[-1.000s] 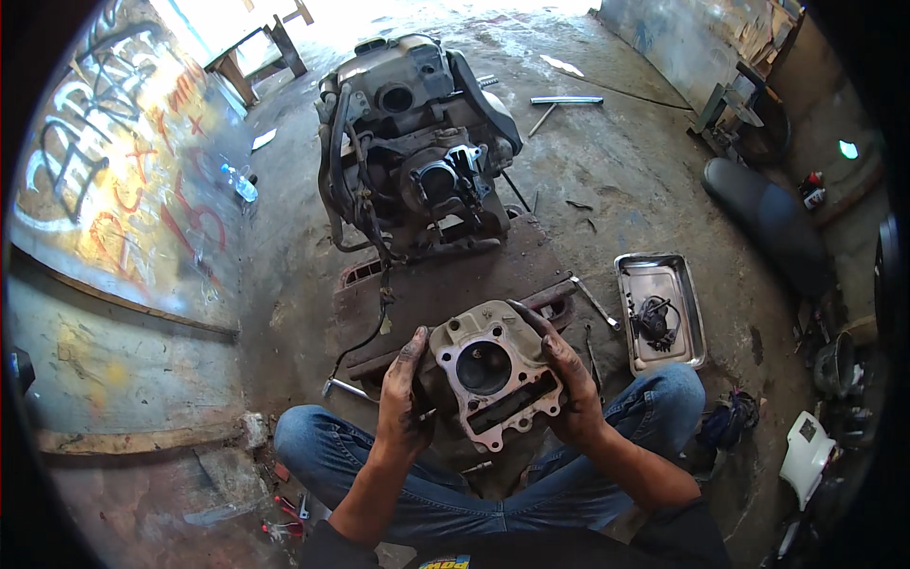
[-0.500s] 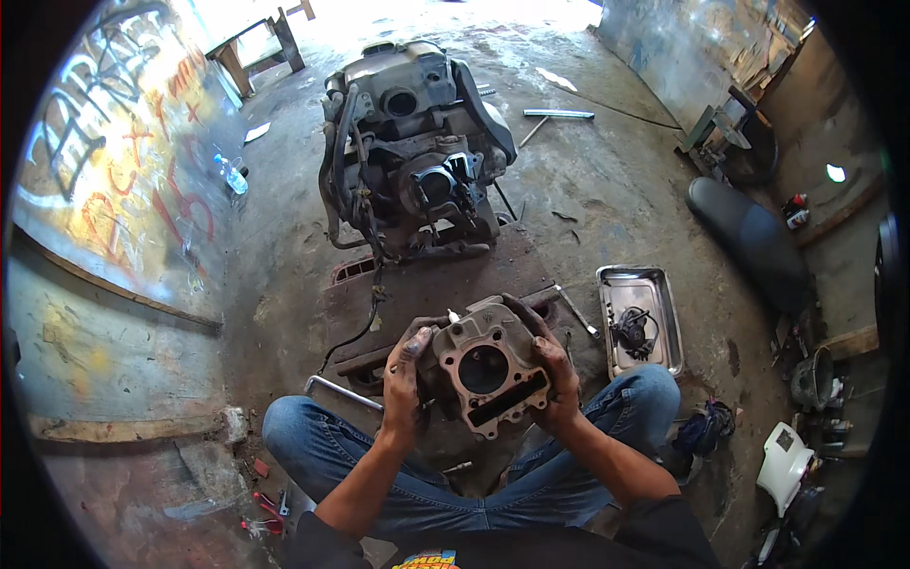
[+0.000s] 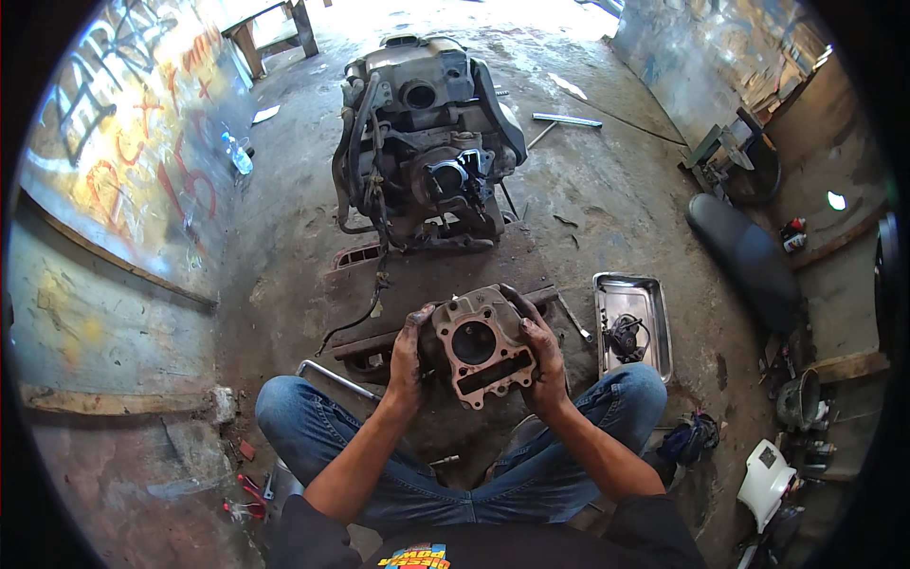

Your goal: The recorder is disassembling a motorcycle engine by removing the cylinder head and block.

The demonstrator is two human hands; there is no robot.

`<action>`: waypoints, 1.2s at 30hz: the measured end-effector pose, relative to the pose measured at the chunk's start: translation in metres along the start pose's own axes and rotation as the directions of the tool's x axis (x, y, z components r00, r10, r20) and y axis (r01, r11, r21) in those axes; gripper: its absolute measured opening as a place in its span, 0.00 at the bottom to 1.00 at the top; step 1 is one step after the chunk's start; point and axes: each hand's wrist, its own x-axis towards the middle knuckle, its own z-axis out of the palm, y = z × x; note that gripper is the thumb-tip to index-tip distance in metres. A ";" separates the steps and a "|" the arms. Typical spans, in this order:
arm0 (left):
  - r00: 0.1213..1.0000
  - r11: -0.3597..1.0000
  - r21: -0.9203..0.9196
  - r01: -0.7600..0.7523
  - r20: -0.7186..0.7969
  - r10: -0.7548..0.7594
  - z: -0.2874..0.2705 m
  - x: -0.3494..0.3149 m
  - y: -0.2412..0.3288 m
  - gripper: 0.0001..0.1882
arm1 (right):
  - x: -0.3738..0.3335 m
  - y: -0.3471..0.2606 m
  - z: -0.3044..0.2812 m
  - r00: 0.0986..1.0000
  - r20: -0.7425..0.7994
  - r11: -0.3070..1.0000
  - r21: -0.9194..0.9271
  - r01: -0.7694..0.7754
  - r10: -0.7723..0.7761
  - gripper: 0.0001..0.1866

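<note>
Between my hands is a grimy metal engine cylinder block, lifted above the floor between my knees. Its flat face, with a round bore, a long slot and several bolt holes, is turned up toward me. My left hand is closed on the block's left side, and my right hand grips the right side, its fingers curled over the far edge. Both hands are blackened with grease. Beyond them a partly dismantled engine stands with hoses and a cable hanging from its left side.
A dark low platform lies under the engine. To the right sits a metal tray holding dark parts. Nearby lie an L-shaped wrench, a T-handle wrench, red-handled pliers, and a black seat against the right wall.
The block has shifted slightly up and left in the picture and is tilted a little differently, both hands still on it. The whole view has also shifted slightly.
</note>
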 end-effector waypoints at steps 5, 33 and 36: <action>0.996 0.993 -0.086 0.075 -0.033 -0.078 -0.007 0.004 0.000 0.23 | -0.003 -0.004 -0.001 0.995 0.057 0.997 -0.018 -0.076 0.077 0.34; 0.883 0.883 0.037 0.468 -0.023 -0.468 -0.012 0.001 0.055 0.19 | -0.057 0.002 0.010 0.938 0.039 0.935 -0.106 -0.338 0.343 0.32; 0.891 0.891 0.029 0.453 -0.001 -0.454 -0.004 0.000 0.056 0.19 | -0.055 0.010 -0.001 0.940 0.004 0.928 -0.156 -0.338 0.342 0.35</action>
